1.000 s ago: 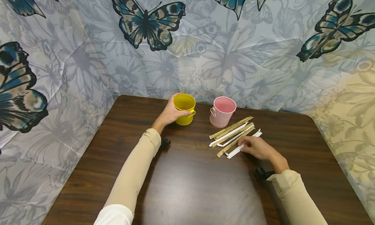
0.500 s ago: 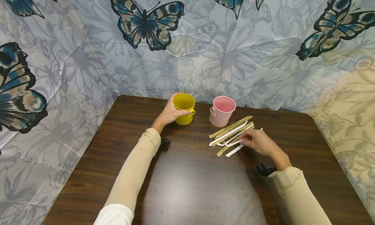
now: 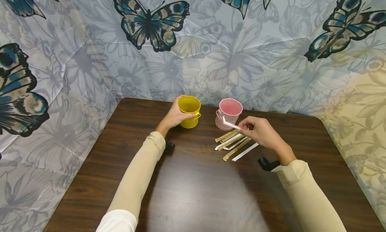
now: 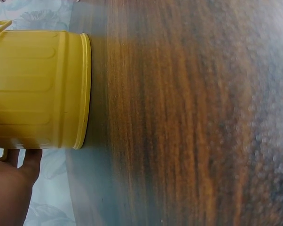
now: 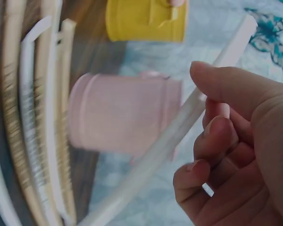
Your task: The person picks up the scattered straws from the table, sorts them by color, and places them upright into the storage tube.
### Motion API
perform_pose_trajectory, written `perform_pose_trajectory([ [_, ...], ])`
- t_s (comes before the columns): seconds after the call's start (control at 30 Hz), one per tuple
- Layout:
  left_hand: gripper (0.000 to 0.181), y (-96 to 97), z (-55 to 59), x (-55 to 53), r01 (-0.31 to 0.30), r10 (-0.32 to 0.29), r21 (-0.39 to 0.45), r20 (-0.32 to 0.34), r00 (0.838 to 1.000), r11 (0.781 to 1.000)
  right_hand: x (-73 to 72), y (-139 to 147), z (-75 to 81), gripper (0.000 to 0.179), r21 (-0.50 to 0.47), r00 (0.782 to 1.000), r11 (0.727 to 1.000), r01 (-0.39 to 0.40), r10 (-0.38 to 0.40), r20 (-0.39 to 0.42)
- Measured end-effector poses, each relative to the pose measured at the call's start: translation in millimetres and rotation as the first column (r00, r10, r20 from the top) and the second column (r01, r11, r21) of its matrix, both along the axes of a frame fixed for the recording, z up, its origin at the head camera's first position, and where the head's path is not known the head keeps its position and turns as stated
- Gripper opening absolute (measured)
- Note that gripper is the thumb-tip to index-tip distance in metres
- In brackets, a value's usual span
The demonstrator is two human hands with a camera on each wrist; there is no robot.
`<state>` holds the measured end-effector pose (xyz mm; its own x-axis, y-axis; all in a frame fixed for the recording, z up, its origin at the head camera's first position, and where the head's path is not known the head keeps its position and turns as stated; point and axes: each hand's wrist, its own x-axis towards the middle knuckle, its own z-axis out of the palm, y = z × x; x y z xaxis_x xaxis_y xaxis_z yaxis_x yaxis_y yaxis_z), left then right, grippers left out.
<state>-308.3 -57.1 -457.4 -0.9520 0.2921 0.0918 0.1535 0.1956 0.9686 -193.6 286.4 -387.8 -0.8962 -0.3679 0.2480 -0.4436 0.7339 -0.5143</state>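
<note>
My left hand [image 3: 177, 117] grips a small yellow bucket [image 3: 190, 123] near the back edge of the table, thumb across its front by the handle. In the left wrist view the bucket's ribbed side [image 4: 28, 89] fills the left. A white straw [image 3: 231, 125] with a bent end is pinched between the thumb and fingers of my right hand [image 3: 261, 132]. It is raised above the table, its bent tip overlapping the pink bucket [image 3: 233, 118] in the head view. Below that hand lie several tan-wrapped straws [image 3: 237, 149] and white straws [image 3: 245, 152], partly hidden by it.
A dark wood table [image 3: 205, 191] runs up to a wall hanging [image 3: 235, 57] printed with butterflies and flowers. The pink bucket stands right of the yellow one, close to the back edge. Dark wrist-worn devices [image 3: 267, 164] sit at both wrists.
My right hand has picked up a white straw from the pile and carried it up toward the pink bucket. The left hand stays on the yellow bucket.
</note>
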Motion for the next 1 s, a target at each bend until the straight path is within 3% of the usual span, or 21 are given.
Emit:
perform_pose_trajectory([
  [0.43,0.102,-1.0,-2.3,-2.9,-0.009,0.009,0.006,-0.011,1.000,1.000,-27.8,-47.1,31.4,0.012,-0.011,0.996,0.999,-0.034,0.033,-0.088],
  [0.7,0.103,1.4,-3.6,-3.9,-0.007,0.008,0.011,-0.004,1.000,1.000,-42.3,-79.9,47.0,0.009,-0.089,0.994,0.991,-0.099,0.095,-0.051],
  [1.0,0.105,-0.2,-5.4,-7.2,0.011,-0.011,0.028,-0.001,1.000,1.000,-55.2,-115.4,73.2,0.015,-0.205,0.997,0.976,-0.078,0.077,-0.014],
])
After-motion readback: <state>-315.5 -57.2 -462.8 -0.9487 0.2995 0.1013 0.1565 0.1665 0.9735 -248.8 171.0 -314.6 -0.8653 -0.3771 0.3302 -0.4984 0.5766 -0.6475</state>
